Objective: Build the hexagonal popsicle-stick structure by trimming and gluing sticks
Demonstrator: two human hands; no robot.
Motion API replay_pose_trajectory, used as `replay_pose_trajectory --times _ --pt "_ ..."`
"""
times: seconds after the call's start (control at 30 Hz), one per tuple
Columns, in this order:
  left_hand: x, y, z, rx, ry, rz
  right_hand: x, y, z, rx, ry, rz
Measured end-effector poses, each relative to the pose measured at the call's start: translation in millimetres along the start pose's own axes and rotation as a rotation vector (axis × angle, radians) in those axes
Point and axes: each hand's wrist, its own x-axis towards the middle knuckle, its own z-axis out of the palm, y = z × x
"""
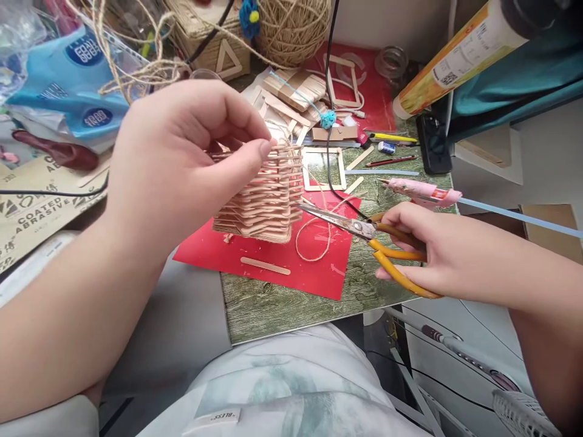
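Note:
My left hand (195, 145) is closed in a pinch at the top of a box built of stacked craft sticks (259, 206); what lies between the fingertips is too small to make out. The stick box is above a red sheet (319, 279). In my right hand (419, 243) are scissors (359, 227) with orange handles, their blades pointing left, tips near the box's right side. Loose twine (314, 258) curls on the red sheet under the blades. A single craft stick (265, 266) lies in front of the box.
Behind are a twine ball (294, 30), a stick frame (345, 170), a pencil (392, 161) and a phone (433, 144). A pink glue gun (423, 191) lies just beyond my right hand. A black cable crosses the middle. Blue packaging (68, 85) is at the left.

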Motion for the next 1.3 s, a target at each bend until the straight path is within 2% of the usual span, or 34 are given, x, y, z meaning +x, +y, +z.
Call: replay_pose_trajectory --times 0.07,0.13,0.27,0.4,0.47,0.53,0.63,0.7,0.77,0.9,1.1,1.2,1.3 --pt "-1 0 -0.2 0.029 -0.013 0.037 -3 1 4 -0.013 -0.144 0.055" --pt "-3 0 0.1 0.044 -0.025 0.065 -7 2 15 -0.030 -0.173 0.081" --pt "-7 0 2.8 0.052 -0.031 0.098 -11 18 46 -0.093 -0.119 0.031" --pt "-8 0 6.0 0.016 0.005 0.107 -15 25 67 -0.178 0.043 -0.038" --pt "-8 1 6.7 -0.012 0.004 0.133 -16 10 73 -0.230 0.182 -0.121" --pt "-8 3 6.3 -0.017 -0.025 0.135 -12 -18 82 -0.238 0.333 -0.212" --pt "-8 6 3.9 -0.003 -0.082 0.080 4 -67 104 -0.173 0.334 -0.341" --pt "-9 7 2.0 0.000 -0.101 0.065 19 -91 120 -0.149 0.333 -0.332" --pt "-9 7 0.8 -0.005 -0.104 0.067 31 -104 131 -0.115 0.303 -0.278" --pt "-9 4 0.8 -0.001 -0.106 0.082 38 -108 138 -0.053 0.224 -0.235" --pt "-9 2 2.1 -0.003 -0.118 0.081 37 -114 148 -0.038 0.200 -0.263" --pt "-9 2 2.2 -0.014 -0.115 0.078 38 -115 151 -0.060 0.250 -0.284" --pt "-9 2 2.1 -0.019 -0.119 0.073 28 -107 139 -0.020 0.299 -0.409"
